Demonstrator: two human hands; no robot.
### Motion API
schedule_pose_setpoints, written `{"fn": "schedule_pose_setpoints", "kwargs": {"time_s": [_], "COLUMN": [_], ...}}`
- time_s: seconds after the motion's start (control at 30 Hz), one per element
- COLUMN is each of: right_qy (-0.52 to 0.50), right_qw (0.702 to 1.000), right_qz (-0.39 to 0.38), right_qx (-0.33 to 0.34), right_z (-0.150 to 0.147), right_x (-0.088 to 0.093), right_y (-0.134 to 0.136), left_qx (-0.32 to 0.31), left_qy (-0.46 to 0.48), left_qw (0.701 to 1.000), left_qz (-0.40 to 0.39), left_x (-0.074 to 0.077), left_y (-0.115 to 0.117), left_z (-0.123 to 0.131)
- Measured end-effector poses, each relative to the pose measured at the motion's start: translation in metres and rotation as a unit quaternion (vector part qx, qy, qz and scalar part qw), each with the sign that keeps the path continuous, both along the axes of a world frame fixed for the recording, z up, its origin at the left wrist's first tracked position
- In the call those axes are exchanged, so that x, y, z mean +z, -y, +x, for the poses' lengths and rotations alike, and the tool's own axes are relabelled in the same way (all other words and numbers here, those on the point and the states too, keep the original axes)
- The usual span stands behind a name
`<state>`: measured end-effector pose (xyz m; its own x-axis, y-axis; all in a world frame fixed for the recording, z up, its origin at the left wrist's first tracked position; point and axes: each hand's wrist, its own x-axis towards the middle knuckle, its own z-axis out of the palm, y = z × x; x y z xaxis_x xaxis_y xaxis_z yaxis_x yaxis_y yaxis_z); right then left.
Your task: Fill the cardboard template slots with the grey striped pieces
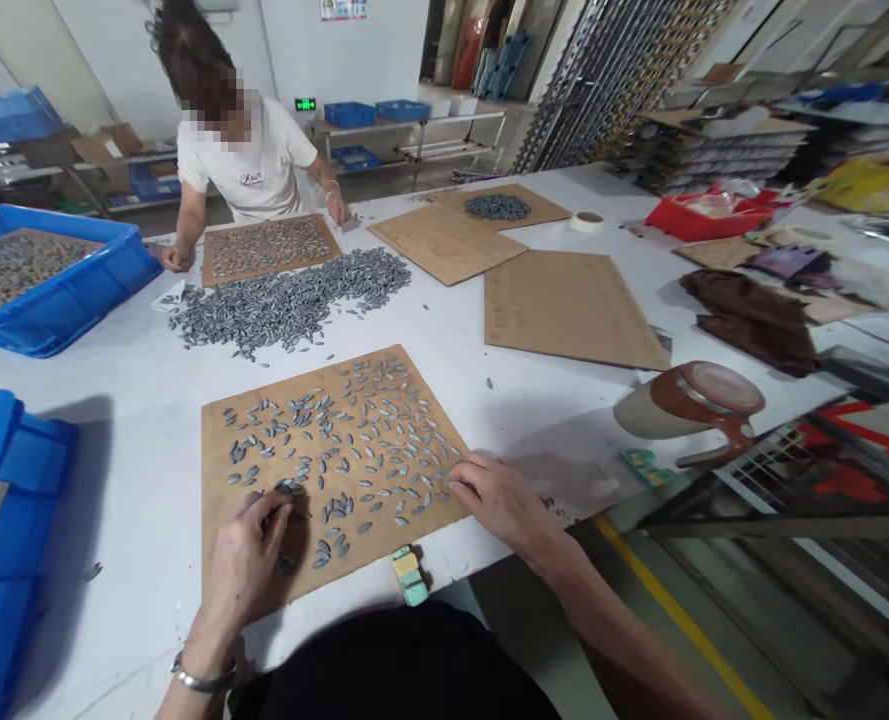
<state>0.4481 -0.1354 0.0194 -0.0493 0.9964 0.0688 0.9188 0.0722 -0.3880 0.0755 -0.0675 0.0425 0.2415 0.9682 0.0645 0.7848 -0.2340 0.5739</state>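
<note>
We face a white table (144,450) that carries everything close to us. At its left end stand two blue containers: the farther tub (61,320) holds a brown board covered in small grey pieces, while the nearer bin (35,450) shows only a sliver of brown inside. Before us lies the work board (376,540), flat, with grey pieces spread over most of it, and beyond it we see a loose heap (286,310) of the same pieces. Far right, a red tray (688,222) holds crumpled clear plastic (714,203). Our right hand (508,500) rests its curled fingertips at the board's right edge; we cannot tell whether they grip anything. Our left hand (241,560) has thumb and forefinger pinched together over the board's lower left, any piece between them hidden. Right of the board, a lidded mug (695,400) conceals its contents.
</note>
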Motion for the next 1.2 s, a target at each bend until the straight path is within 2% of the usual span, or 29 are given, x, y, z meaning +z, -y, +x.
{"fn": "schedule_pose_setpoints", "kwargs": {"time_s": [0.13, 0.3, 0.47, 0.6, 0.8, 0.93, 1.1, 1.2], "right_qy": [0.019, 0.054, 0.061, 0.079, 0.091, 0.058, 0.027, 0.054], "right_qw": [1.000, 0.998, 0.996, 0.993, 0.992, 0.996, 0.998, 0.996], "right_qz": [-0.002, -0.008, -0.024, -0.010, -0.016, -0.025, -0.022, -0.016], "right_qx": [-0.010, -0.018, 0.063, 0.090, 0.081, 0.065, 0.045, 0.069], "right_z": [0.002, 0.017, 0.014, 0.007, 0.002, 0.003, 0.007, 0.002], "right_x": [0.003, 0.014, 0.011, 0.005, 0.000, -0.001, 0.010, 0.015], "right_y": [-0.012, -0.015, -0.010, -0.011, -0.015, -0.015, -0.020, -0.027], "left_qx": [-0.019, -0.021, -0.028, -0.039, -0.041, -0.047, -0.049, -0.042], "left_qy": [-0.009, -0.021, -0.026, -0.026, -0.031, -0.025, -0.021, -0.019], "left_qw": [1.000, 0.999, 0.999, 0.999, 0.999, 0.998, 0.998, 0.999], "left_qz": [0.009, 0.015, 0.013, 0.012, 0.011, 0.015, 0.021, 0.020], "left_x": [0.002, -0.001, -0.003, -0.004, -0.009, -0.010, -0.006, -0.003], "left_y": [0.002, 0.002, 0.000, 0.000, -0.001, 0.001, 0.003, 0.002], "left_z": [0.009, 0.006, 0.006, 0.012, 0.015, 0.012, 0.012, 0.012]}}
